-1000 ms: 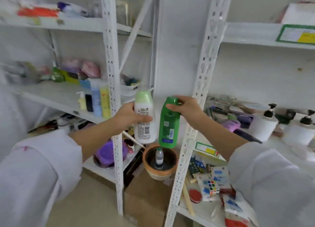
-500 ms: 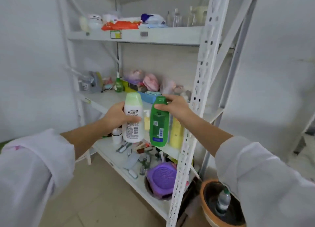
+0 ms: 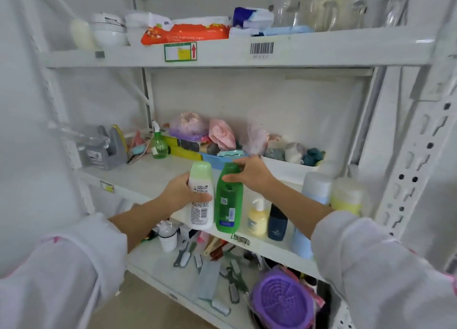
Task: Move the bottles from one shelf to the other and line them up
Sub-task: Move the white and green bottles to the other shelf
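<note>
The white metal shelf (image 3: 138,177) stretches behind and below your hands. Your left hand (image 3: 179,194) wraps the middle of a smooth white bottle (image 3: 201,205) with a pale green cap; your right hand (image 3: 249,174) grips the neck of a glossy green bottle (image 3: 227,205) from above. Both are upright, side by side at the shelf's front edge. Right of your right hand stand a yellow pump bottle (image 3: 257,217) and a small dark bottle (image 3: 277,222).
</note>
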